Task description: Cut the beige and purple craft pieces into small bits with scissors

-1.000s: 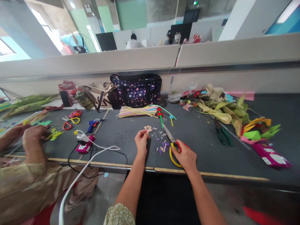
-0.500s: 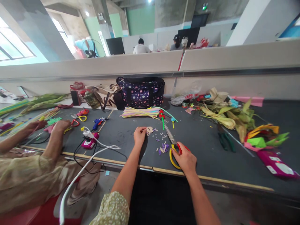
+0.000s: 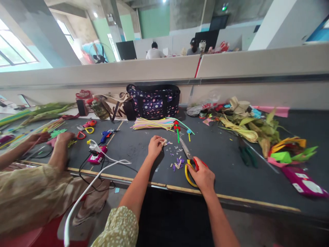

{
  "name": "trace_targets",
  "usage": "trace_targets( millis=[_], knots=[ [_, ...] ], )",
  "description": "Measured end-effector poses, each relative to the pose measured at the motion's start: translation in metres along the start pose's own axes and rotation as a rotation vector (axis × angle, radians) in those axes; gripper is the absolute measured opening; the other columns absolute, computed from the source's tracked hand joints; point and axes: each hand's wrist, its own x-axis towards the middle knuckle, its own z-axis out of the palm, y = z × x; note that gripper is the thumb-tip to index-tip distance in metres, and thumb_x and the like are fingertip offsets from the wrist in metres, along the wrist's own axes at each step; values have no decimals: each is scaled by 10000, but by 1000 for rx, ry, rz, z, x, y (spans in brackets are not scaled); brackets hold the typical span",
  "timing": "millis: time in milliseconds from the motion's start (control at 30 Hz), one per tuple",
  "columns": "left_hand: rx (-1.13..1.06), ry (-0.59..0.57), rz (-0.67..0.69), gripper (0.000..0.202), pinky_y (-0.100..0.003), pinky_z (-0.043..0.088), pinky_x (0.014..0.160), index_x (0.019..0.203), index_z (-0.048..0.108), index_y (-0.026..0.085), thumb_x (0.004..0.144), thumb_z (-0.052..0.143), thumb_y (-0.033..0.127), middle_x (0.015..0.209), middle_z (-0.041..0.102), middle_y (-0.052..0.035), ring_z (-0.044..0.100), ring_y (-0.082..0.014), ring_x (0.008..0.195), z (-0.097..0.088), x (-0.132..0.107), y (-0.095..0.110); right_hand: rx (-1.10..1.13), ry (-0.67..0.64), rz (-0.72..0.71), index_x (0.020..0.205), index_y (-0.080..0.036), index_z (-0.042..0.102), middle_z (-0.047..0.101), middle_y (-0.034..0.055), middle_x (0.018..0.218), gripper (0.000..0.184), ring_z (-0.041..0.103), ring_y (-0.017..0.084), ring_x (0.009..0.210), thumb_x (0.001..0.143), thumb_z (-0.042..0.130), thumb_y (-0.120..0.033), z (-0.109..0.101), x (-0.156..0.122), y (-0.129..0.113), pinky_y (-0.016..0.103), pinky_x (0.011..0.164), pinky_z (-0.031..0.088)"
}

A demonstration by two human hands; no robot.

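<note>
My right hand (image 3: pixel 203 175) is closed on the yellow and red handles of a pair of scissors (image 3: pixel 189 158) lying on the dark table (image 3: pixel 221 161), blades pointing away from me. My left hand (image 3: pixel 155 146) rests further up the table, its fingers pinched at a small heap of beige cut pieces (image 3: pixel 163 142). Between the two hands lie purple and beige scraps (image 3: pixel 178 164). A bundle of pastel strips (image 3: pixel 154 123) lies just beyond.
A dotted bag (image 3: pixel 154 101) stands against the back partition. Dried leaves and coloured paper (image 3: pixel 259 128) pile up at the right with green pliers (image 3: pixel 246 150). A glue gun (image 3: pixel 108 133), pink device (image 3: pixel 96 157) and white cable lie left, by another person's hands (image 3: pixel 63 139).
My left hand slid a little up the table onto the beige pieces. The camera tilted up slightly. The person at the left shifted both hands to the right.
</note>
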Motion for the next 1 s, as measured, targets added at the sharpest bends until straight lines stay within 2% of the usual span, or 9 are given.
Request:
trace_targets(
  millis=[100, 167, 267, 367, 533, 633, 767, 867, 1000],
  knots=[
    [83, -102, 61, 367, -332, 435, 880, 900, 734, 248, 765, 488, 12, 974, 605, -54, 517, -202, 970, 1, -1, 2, 13, 7, -13, 1246, -257, 581, 716, 24, 871, 536, 648, 183, 750, 830, 511, -587, 0, 0, 0, 266, 631, 397],
    [92, -139, 60, 384, -336, 432, 887, 952, 728, 250, 770, 482, 18, 997, 598, -61, 511, -206, 982, 2, -1, 2, 25, 16, -17, 1249, -252, 577, 716, 24, 872, 537, 650, 185, 766, 832, 510, -585, -1, -1, 0, 265, 641, 396],
    [23, -62, -38, 368, -311, 444, 857, 1031, 699, 229, 790, 485, 52, 994, 589, -63, 538, -187, 951, -1, 1, 2, 34, 22, -21, 1246, -243, 578, 715, 25, 857, 546, 652, 185, 776, 833, 503, -591, -1, 0, 0, 265, 648, 394],
    [1, -17, -99, 301, -289, 449, 804, 972, 703, 220, 780, 518, 79, 942, 598, -49, 557, -172, 884, -8, -2, 9, 34, 15, -21, 1239, -243, 585, 705, 16, 801, 555, 648, 176, 743, 828, 493, -604, -1, 0, 0, 263, 631, 388],
    [-18, -246, 114, 144, -308, 424, 853, 849, 714, 230, 778, 605, 167, 885, 636, -45, 549, -200, 940, -13, -21, 34, 55, 27, -22, 1220, -240, 597, 698, 14, 772, 559, 646, 177, 732, 826, 477, -618, -2, 0, -1, 264, 620, 385],
    [18, -307, 155, 143, -311, 426, 849, 877, 713, 239, 791, 614, 181, 902, 625, -50, 545, -206, 951, -9, -30, 43, 64, 35, -32, 1224, -238, 592, 704, 22, 811, 575, 646, 176, 735, 824, 465, -631, -1, 0, 0, 264, 623, 386],
    [86, -323, 168, 150, -317, 427, 848, 904, 707, 247, 813, 601, 192, 919, 607, -59, 530, -212, 970, -1, -32, 46, 60, 29, -35, 1228, -248, 588, 704, 21, 826, 571, 647, 175, 741, 822, 473, -632, 1, 0, 1, 263, 630, 382],
    [32, -286, 124, 109, -312, 424, 839, 812, 697, 225, 807, 599, 177, 894, 611, -60, 532, -208, 963, 5, -30, 48, 56, 27, -22, 1228, -253, 588, 702, 15, 818, 567, 647, 176, 738, 819, 478, -631, 1, 0, 1, 263, 625, 377],
    [-291, -157, -112, 89, -283, 440, 725, 796, 673, 188, 804, 588, 210, 759, 627, -24, 563, -164, 753, 14, -27, 48, 67, 20, -30, 1222, -249, 593, 692, 10, 779, 565, 635, 160, 703, 825, 461, -629, -1, 0, 0, 252, 608, 368]
  ],
)
